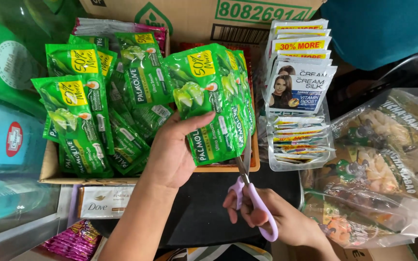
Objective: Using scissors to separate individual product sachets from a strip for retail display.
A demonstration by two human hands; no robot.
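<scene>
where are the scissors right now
In the head view the scissors are low and right of centre, in the right hand, blades up against the green sachets that the left hand holds.

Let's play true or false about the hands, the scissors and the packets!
1. The left hand holds a stack of green sachets. True.
2. The right hand holds a knife. False: it holds purple-handled scissors.
3. The scissor blades point up at the green sachets. True.
4. The white sachets lie left of the green ones. False: they lie to the right.
5. More green sachets fill a cardboard tray. True.
</scene>
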